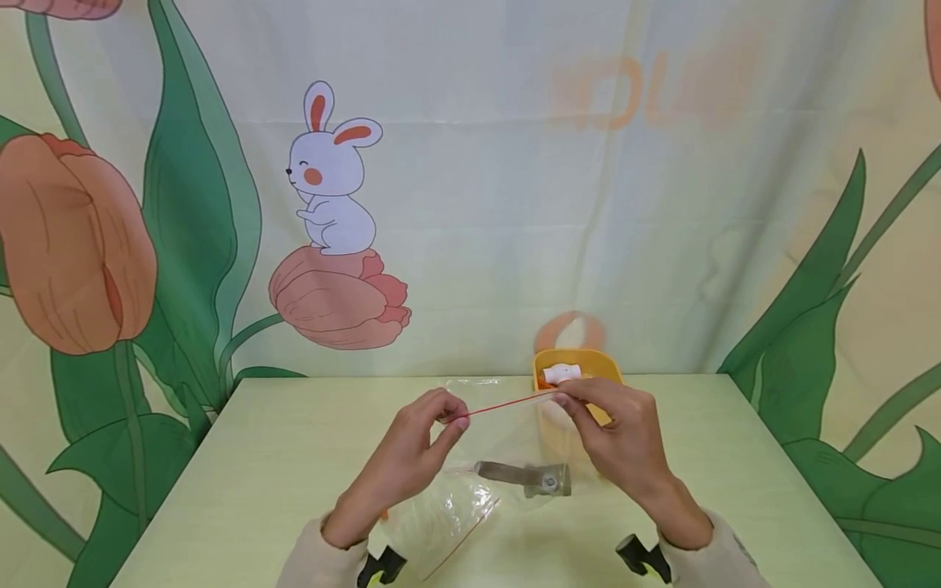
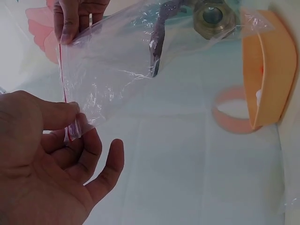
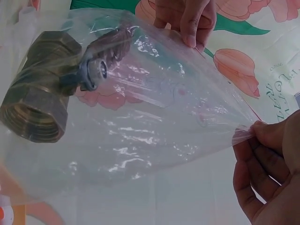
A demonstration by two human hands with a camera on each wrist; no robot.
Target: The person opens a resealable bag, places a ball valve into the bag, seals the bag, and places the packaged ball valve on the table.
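Note:
Between my two hands a clear zip bag [image 3: 187,108] hangs with its red seal line pulled taut. My left hand [image 1: 415,445] pinches one end of that line between thumb and forefinger. The other end is pinched by my right hand [image 1: 625,429], slightly higher in the head view. Inside the bag is a brass ball valve [image 3: 35,89] with a lever handle [image 1: 503,472]. Its threaded opening and handle nut show in the right wrist view. The left wrist view shows the lever pointing toward the bag's mouth.
A second clear zip bag [image 1: 441,523] with a red seal lies on the pale green table [image 1: 243,482], below my left hand. Behind my right hand stands a yellow bin [image 1: 588,357] holding a white fitting [image 1: 562,373] and something orange. A printed curtain [image 1: 470,204] hangs behind the table.

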